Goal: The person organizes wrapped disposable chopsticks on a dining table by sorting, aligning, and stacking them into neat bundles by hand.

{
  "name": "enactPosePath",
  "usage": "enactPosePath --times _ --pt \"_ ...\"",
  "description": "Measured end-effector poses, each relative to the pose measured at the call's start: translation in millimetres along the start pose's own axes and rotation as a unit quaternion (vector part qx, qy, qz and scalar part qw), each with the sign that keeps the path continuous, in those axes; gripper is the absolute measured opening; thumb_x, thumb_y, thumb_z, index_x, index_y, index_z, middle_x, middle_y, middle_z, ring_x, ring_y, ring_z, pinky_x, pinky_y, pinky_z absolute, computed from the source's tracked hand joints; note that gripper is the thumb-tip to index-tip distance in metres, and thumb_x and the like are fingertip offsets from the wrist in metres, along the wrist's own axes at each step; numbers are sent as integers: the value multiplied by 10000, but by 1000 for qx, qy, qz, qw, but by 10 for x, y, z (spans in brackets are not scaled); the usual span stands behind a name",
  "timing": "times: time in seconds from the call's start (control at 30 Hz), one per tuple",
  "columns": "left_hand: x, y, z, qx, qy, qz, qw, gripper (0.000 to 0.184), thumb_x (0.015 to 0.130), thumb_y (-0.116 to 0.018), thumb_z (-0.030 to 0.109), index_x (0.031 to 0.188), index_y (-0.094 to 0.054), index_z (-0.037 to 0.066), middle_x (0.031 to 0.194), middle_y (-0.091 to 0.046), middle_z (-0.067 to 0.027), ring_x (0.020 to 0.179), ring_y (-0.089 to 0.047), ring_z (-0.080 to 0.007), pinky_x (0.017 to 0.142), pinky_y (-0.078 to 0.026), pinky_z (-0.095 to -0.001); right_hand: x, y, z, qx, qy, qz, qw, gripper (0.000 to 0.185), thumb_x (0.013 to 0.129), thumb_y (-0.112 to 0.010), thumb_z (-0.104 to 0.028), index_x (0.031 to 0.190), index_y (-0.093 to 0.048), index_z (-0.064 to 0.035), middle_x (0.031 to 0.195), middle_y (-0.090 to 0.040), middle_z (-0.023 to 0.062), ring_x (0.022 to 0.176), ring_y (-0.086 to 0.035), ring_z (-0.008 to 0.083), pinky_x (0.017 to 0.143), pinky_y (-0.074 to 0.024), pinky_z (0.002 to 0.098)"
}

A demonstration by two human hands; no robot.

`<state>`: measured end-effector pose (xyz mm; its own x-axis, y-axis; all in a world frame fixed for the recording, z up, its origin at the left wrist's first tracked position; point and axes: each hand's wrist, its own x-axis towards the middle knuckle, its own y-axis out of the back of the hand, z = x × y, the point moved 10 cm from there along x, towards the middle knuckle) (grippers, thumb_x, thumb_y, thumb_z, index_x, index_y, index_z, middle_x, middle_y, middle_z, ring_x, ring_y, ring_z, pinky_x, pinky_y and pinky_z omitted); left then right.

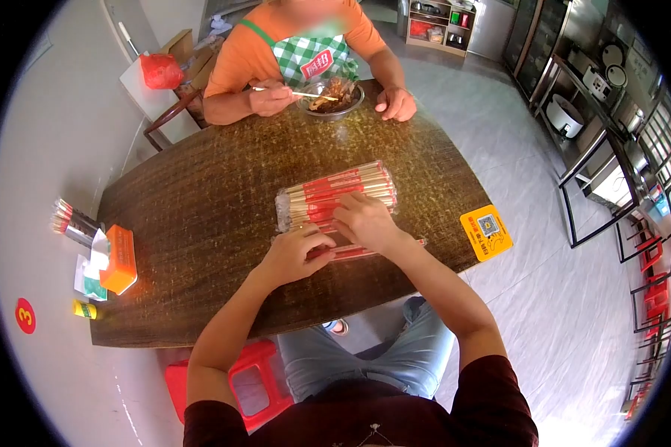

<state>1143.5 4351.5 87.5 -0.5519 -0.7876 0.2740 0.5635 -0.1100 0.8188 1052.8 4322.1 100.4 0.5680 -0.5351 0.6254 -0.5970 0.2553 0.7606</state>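
Observation:
A pack of paired chopsticks [306, 200] in clear plastic with red printing lies on the table in front of me. On its near side, a few red-and-white wrapped chopsticks [361, 252] lie partly under my hands. My left hand [297, 255] curls around the left end of these, thumb and forefinger on either side. Over the pack's near right part, my right hand [367, 222] has its fingers bent down and pressed together onto the chopsticks. What lies under its fingertips is hidden.
Across the brown table [201, 246], a person eats from a metal bowl [334, 113]. On the left stand a chopstick holder [78, 226], an orange tissue box [119, 259] and a yellow can [84, 309]. A yellow QR card [487, 232] lies at the right edge. A red stool [257, 387] is below.

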Motion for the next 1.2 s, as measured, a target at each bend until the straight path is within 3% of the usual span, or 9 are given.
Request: enactPosePath --times 0.47,0.67,0.77,1.0,1.1,1.2 --pt "4 8 -4 -3 10 -3 1000 141 828 -678 198 920 -668 91 882 -616 -94 741 -632 -260 635 -504 -333 -13 -8 -94 25 55 20 998 128 690 -679 -109 747 -567 -81 738 -547 67 758 -590 259 683 -464 378" --pt "-9 120 -56 14 21 63 998 148 803 -670 141 939 -638 94 901 -611 -96 784 -628 -270 668 -507 -347 -7 3 -110 30 56 8 998 124 660 -680 -113 729 -582 -80 731 -554 69 739 -589 257 690 -459 382" --pt "1 246 -48 83 11 113 990 169 796 -677 152 946 -625 93 930 -612 -83 815 -625 -268 690 -506 -351 -3 -16 -101 31 60 0 998 120 658 -683 -138 724 -605 -76 726 -561 75 752 -594 256 729 -454 386" --pt "-6 240 -62 100 8 118 988 161 792 -685 188 913 -619 105 855 -585 -59 812 -604 -260 691 -501 -361 -5 -10 -103 50 55 -12 997 103 658 -674 -126 709 -606 -69 734 -561 81 759 -587 253 728 -458 386" --pt "-4 234 -69 96 10 116 989 168 794 -690 205 910 -623 104 826 -584 -60 775 -605 -251 667 -496 -353 29 114 -60 11 30 54 998 104 671 -675 -120 712 -598 -65 762 -565 84 785 -581 251 723 -462 386" --pt "-4 225 -80 82 16 113 990 178 795 -695 219 907 -626 98 799 -585 -60 735 -606 -242 646 -492 -345 7 54 -19 -3 21 38 999 110 686 -678 -123 718 -592 -62 786 -570 86 803 -576 251 732 -459 386"
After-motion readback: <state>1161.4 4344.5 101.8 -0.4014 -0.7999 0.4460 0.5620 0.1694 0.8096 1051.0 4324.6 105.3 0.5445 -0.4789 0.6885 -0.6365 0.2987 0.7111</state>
